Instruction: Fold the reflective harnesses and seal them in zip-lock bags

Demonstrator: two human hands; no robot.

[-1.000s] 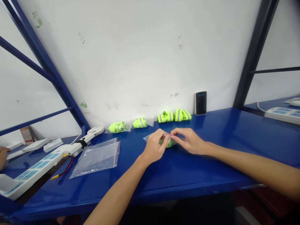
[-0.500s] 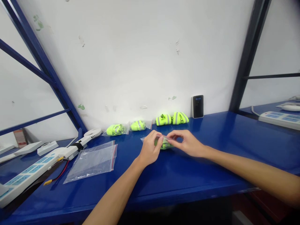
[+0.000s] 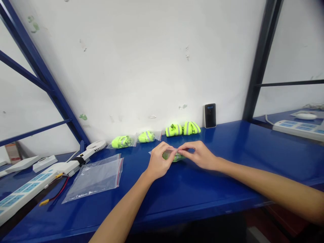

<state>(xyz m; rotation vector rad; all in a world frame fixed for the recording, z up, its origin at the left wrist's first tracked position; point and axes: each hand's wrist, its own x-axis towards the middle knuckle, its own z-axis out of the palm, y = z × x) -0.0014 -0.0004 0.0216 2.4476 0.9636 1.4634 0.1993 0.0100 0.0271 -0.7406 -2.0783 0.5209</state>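
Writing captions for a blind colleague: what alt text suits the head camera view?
A bare left hand and right hand pinch the edge of a clear plastic zip bag around a folded neon-yellow reflective band on a glossy blue metal bench. More neon-yellow reflective bundles line the white wall behind.

Your left hand (image 3: 160, 161) and right hand (image 3: 196, 155) pinch the top edge of a small zip bag (image 3: 168, 152) at the fingertips, a neon-yellow reflective band (image 3: 176, 156) inside, bag lying on the blue steel bench (image 3: 202, 199). Ahead, by the wall: two bagged bands (image 3: 122, 142) (image 3: 146, 136), two loose reflective bands (image 3: 174, 130) (image 3: 191, 128), a black device with blue display (image 3: 210, 115). Empty zip bag (image 3: 95, 179) lies left, beside a white power strip (image 3: 30, 189) and handheld fan (image 3: 96, 145).
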